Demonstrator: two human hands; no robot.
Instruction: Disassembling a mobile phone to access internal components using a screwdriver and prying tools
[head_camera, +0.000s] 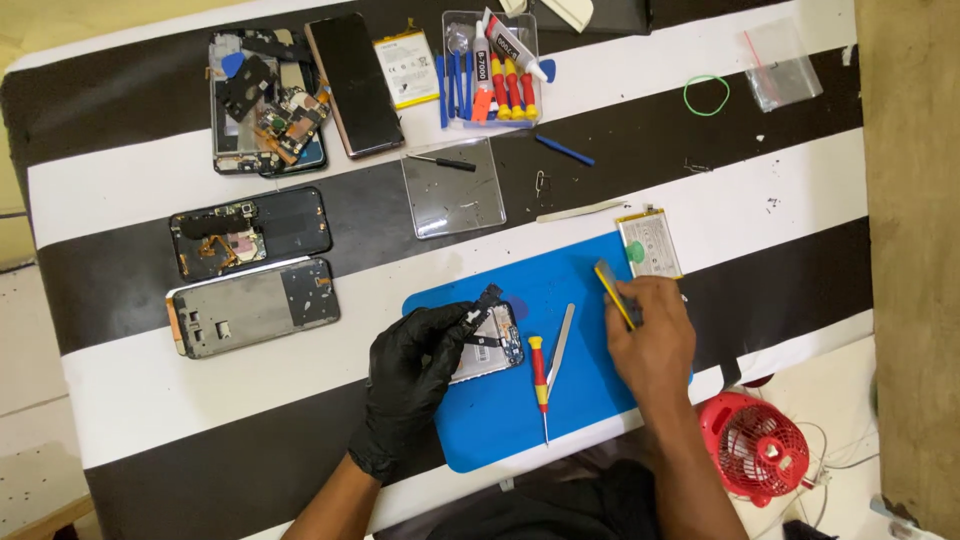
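On the blue mat (500, 410), an opened phone (490, 340) is pinned down by the left hand (410, 375), which is covered by a black glove — its fingers (452, 322) are spread over the phone's inner parts and pressed onto them. Just right of the phone, a red-and-yellow screwdriver (540, 382) and metal tweezers (560, 347) are laid on the mat. A yellow pry tool (613, 293) is pinched between the closed fingers of the bare right hand (652, 335), near the mat's right edge — beside a phone battery (650, 243). Further left on the striped tabletop (130, 400), two more opened phones (250, 270) are laid out, well apart from both hands.
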